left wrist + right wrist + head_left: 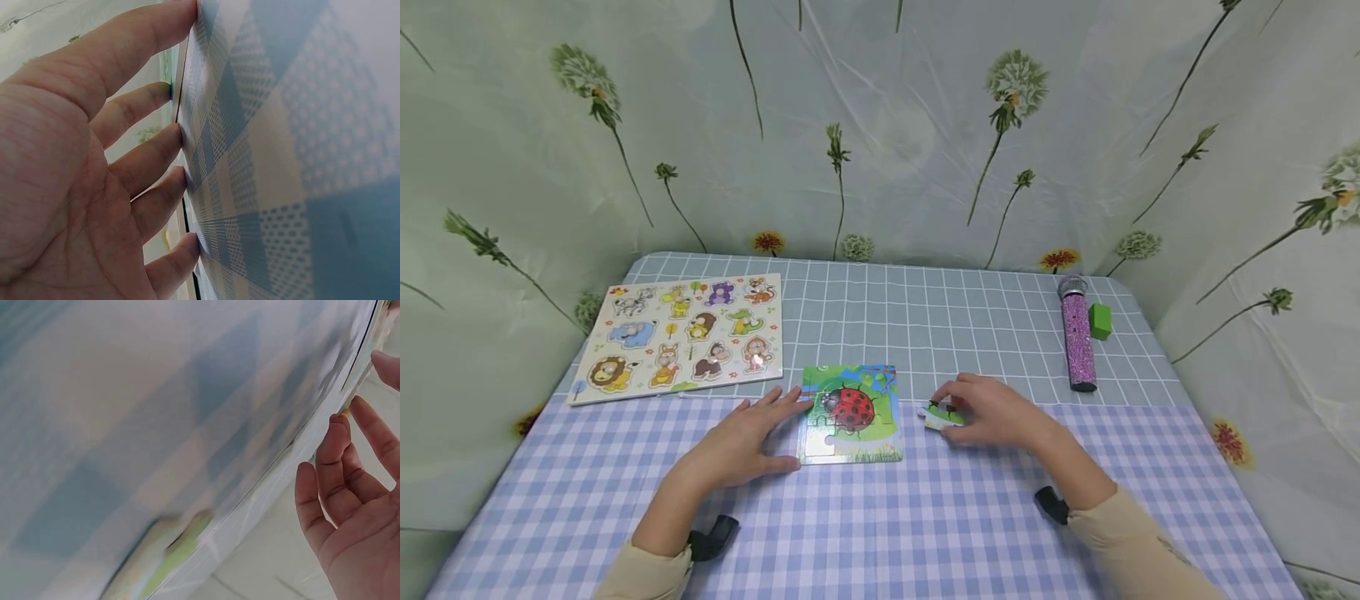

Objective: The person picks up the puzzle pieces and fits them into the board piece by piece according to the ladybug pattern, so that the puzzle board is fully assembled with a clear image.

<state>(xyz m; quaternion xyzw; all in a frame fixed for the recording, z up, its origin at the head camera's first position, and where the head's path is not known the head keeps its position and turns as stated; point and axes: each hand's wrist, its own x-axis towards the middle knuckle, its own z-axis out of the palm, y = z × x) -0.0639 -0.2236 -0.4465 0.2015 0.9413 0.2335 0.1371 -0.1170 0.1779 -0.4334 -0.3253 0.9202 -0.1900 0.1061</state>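
A ladybug jigsaw puzzle (852, 410) lies in its square board on the checked cloth; pale bare patches show at its lower left. My left hand (741, 442) rests at the board's left side, fingers spread, with index fingertip and thumb at the edge. In the left wrist view, the left fingers (153, 162) reach straight along the cloth. Just right of the board, my right hand (992, 410) pinches a green-and-white puzzle piece (937, 417) between thumb and fingers. A blurred green-and-white piece (165, 556) lies on the cloth in the right wrist view, nearer the camera.
An animal peg puzzle board (688, 333) lies at the back left. At the back right are a sparkly purple microphone (1078, 342) and a green block (1101, 321). A flower-print curtain (895, 150) surrounds the table's back and sides.
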